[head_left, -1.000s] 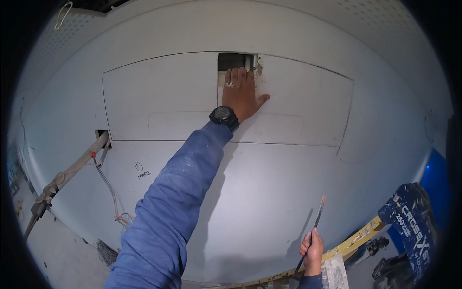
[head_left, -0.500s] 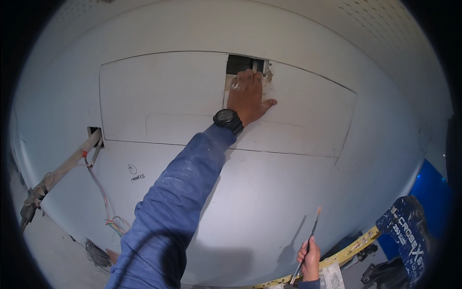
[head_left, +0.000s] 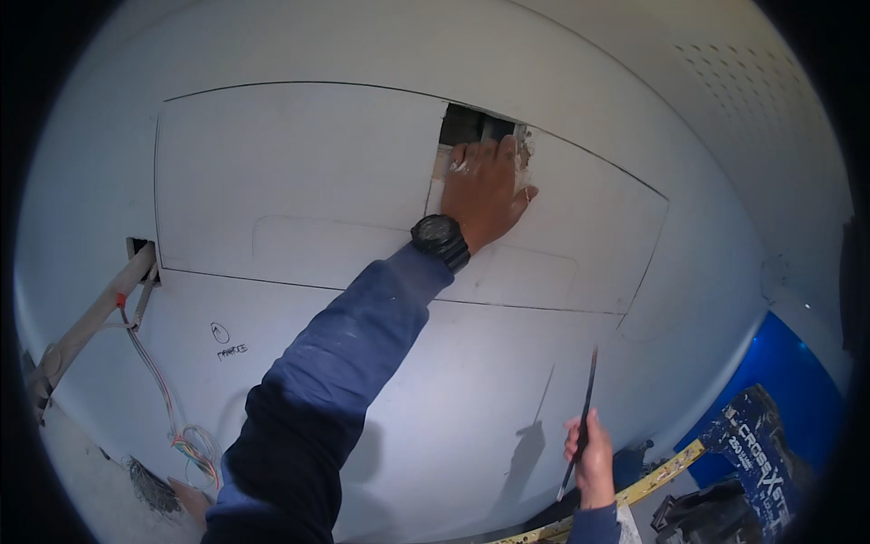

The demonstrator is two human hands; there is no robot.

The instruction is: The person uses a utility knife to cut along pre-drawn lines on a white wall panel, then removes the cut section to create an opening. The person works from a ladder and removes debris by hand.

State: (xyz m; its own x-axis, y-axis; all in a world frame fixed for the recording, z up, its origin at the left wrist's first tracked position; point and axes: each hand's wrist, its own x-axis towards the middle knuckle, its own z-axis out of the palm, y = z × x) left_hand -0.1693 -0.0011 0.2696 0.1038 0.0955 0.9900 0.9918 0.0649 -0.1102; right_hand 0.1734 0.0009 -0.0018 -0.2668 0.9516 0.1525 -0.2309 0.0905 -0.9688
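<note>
My left hand, a black watch on its wrist, lies against a white board panel outlined with dark lines. Its fingers are bent over the lower edge of a dark rectangular opening, fingertips hidden inside; the thumb points out to the right. Rough, chipped board borders the opening's right side. Lower right, my right hand is closed round a long thin dark blade, like a hacksaw blade, held upright with a reddish tip. The blade is apart from the panel, and its shadow falls on the white surface.
At left a pipe enters a small square hole, with loose coloured wires hanging below. A yellow ladder rail, a dark blue bag and a bright blue sheet are at lower right. Perforated board is upper right.
My view has shifted and tilted slightly. My right hand has risen with the blade, whose tip is now nearer the panel's lower line. My left hand keeps its place at the opening.
</note>
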